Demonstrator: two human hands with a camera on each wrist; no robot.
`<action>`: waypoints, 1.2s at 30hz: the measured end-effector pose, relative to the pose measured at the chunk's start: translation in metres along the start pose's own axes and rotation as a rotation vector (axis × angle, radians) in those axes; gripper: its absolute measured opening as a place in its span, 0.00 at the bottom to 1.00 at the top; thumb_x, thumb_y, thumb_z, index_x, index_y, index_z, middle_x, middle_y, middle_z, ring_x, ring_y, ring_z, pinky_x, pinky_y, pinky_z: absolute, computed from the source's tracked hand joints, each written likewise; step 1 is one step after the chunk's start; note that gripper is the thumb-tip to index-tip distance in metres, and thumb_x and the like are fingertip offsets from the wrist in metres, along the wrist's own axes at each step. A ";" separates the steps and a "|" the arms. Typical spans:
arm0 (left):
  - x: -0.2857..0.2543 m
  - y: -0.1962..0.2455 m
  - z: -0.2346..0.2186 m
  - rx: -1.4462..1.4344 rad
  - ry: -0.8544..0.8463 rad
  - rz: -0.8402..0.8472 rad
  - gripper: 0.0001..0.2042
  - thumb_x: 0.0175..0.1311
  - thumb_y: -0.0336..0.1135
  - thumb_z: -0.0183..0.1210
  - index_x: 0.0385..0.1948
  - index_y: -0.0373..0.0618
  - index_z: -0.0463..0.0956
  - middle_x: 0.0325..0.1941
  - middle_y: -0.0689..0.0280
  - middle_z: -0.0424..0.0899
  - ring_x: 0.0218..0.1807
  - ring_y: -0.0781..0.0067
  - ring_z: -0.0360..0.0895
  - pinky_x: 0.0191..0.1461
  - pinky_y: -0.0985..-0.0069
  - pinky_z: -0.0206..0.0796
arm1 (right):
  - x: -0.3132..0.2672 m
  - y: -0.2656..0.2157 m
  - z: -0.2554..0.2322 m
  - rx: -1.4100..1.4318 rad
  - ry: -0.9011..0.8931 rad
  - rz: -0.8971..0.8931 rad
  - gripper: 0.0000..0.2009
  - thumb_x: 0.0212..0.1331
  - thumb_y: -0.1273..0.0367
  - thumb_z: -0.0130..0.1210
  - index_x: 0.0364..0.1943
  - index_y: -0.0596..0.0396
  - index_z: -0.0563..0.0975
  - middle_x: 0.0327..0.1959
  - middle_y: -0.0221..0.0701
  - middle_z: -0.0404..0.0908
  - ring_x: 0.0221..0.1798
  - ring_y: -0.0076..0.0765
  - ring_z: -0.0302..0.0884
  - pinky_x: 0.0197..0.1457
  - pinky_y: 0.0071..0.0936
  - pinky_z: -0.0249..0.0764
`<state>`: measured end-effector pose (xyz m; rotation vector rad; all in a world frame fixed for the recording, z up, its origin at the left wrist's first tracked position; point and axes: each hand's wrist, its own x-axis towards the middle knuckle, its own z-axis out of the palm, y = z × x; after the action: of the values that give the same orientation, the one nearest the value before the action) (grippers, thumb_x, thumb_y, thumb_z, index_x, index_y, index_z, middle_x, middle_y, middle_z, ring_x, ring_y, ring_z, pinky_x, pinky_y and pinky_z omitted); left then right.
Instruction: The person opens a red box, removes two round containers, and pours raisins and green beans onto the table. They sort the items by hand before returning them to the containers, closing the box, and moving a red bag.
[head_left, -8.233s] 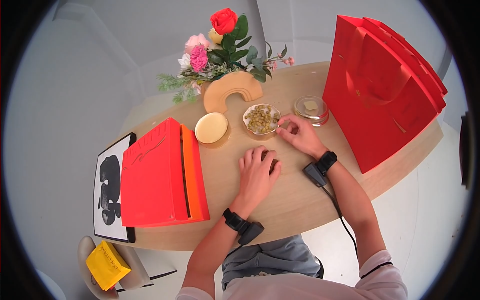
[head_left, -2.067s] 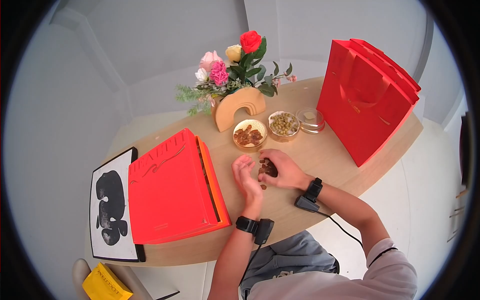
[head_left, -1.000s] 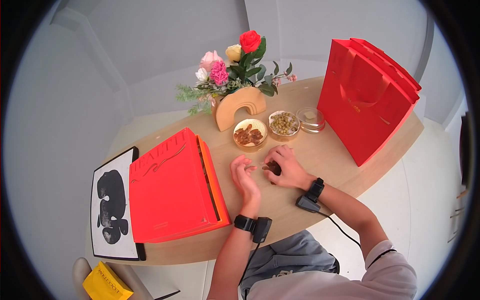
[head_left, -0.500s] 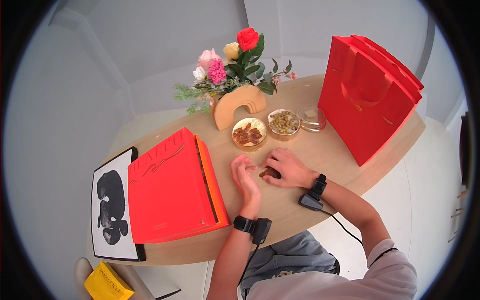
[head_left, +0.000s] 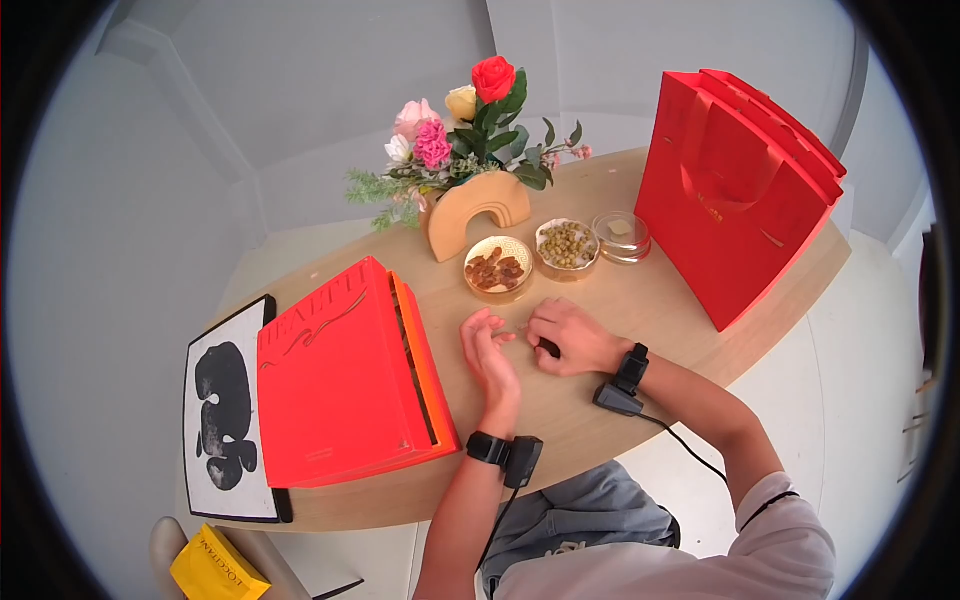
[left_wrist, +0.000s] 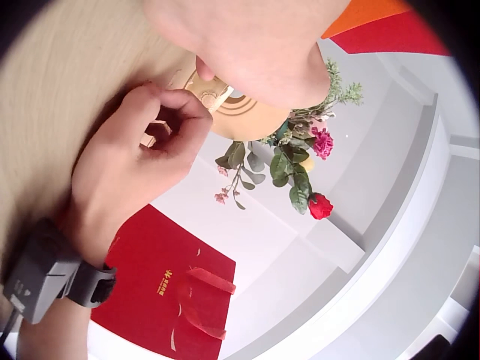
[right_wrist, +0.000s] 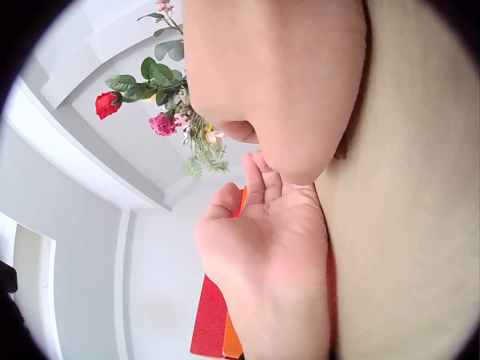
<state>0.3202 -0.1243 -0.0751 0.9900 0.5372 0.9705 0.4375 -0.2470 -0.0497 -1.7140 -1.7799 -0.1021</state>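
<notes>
My right hand [head_left: 572, 338] rests low on the table with its fingers curled in, gathered over raisins. In the right wrist view a small brown bit [right_wrist: 341, 154] shows under its edge; the rest are hidden by the fingers. My left hand [head_left: 490, 352] stands on its side just to the left, palm facing the right hand, its fingers loosely bent with nothing held. Beyond the hands sits a round gold dish [head_left: 500, 296] with brown raisins [head_left: 497, 268] in it. Beside that, another dish [head_left: 568, 273] holds small greenish round pieces [head_left: 566, 243].
A clear round container [head_left: 623, 240] stands right of the dishes. Behind them is a wooden arch vase [head_left: 450, 225] with flowers [head_left: 433, 144]. A red paper bag [head_left: 725, 210] stands at the right; a red book-like box [head_left: 340, 390] and a framed picture [head_left: 225, 425] lie left.
Raisins first replaced the bare bottom of the gold dish, and more lay spread under my right hand. Its fingers have since drawn in over them; the left hand has barely moved over the last second.
</notes>
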 end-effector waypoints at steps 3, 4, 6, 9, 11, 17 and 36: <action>0.002 0.000 -0.002 0.008 -0.007 0.006 0.15 0.76 0.36 0.47 0.56 0.38 0.75 0.50 0.60 0.77 0.52 0.67 0.76 0.48 0.70 0.75 | -0.004 -0.004 -0.011 -0.069 0.109 0.006 0.15 0.48 0.61 0.67 0.38 0.51 0.78 0.43 0.36 0.77 0.48 0.48 0.74 0.53 0.42 0.70; 0.001 0.001 -0.002 0.021 -0.011 0.005 0.15 0.76 0.37 0.48 0.56 0.39 0.75 0.49 0.60 0.77 0.52 0.66 0.77 0.49 0.68 0.74 | -0.006 -0.008 -0.017 -0.122 0.158 0.041 0.19 0.49 0.58 0.68 0.43 0.51 0.78 0.46 0.37 0.77 0.50 0.48 0.74 0.54 0.42 0.70; 0.000 0.002 -0.001 0.026 -0.006 0.001 0.15 0.75 0.38 0.49 0.56 0.40 0.75 0.49 0.60 0.78 0.51 0.65 0.78 0.50 0.67 0.73 | -0.011 -0.015 -0.028 -0.175 0.195 0.071 0.23 0.50 0.55 0.69 0.47 0.51 0.79 0.48 0.37 0.77 0.52 0.48 0.74 0.55 0.42 0.69; -0.002 0.002 0.003 0.022 0.003 -0.009 0.15 0.75 0.37 0.49 0.56 0.40 0.75 0.49 0.60 0.78 0.51 0.65 0.78 0.49 0.68 0.73 | -0.017 -0.019 -0.036 -0.306 0.114 0.158 0.31 0.52 0.45 0.70 0.53 0.50 0.78 0.52 0.37 0.76 0.55 0.46 0.73 0.56 0.42 0.70; -0.002 0.004 0.005 0.037 0.007 -0.013 0.15 0.74 0.36 0.49 0.55 0.40 0.75 0.48 0.60 0.77 0.51 0.65 0.78 0.49 0.68 0.73 | -0.016 -0.019 -0.037 -0.307 0.044 0.147 0.36 0.51 0.38 0.68 0.55 0.49 0.78 0.51 0.37 0.76 0.55 0.45 0.73 0.56 0.43 0.71; 0.000 0.004 0.004 0.033 -0.004 -0.014 0.15 0.75 0.36 0.48 0.56 0.39 0.74 0.49 0.60 0.77 0.50 0.65 0.77 0.48 0.69 0.73 | 0.005 -0.018 -0.028 -0.370 -0.142 -0.021 0.29 0.61 0.40 0.61 0.50 0.48 0.78 0.47 0.34 0.75 0.51 0.43 0.74 0.51 0.44 0.75; 0.001 0.003 0.004 0.043 -0.019 -0.013 0.15 0.74 0.35 0.47 0.56 0.37 0.74 0.49 0.59 0.77 0.49 0.65 0.78 0.48 0.69 0.74 | 0.016 0.012 0.002 -0.444 -0.089 -0.191 0.11 0.66 0.61 0.58 0.30 0.53 0.77 0.25 0.33 0.80 0.29 0.41 0.83 0.34 0.39 0.81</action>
<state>0.3228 -0.1244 -0.0703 1.0318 0.5501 0.9405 0.4488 -0.2308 -0.0481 -1.8610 -2.1005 -0.5471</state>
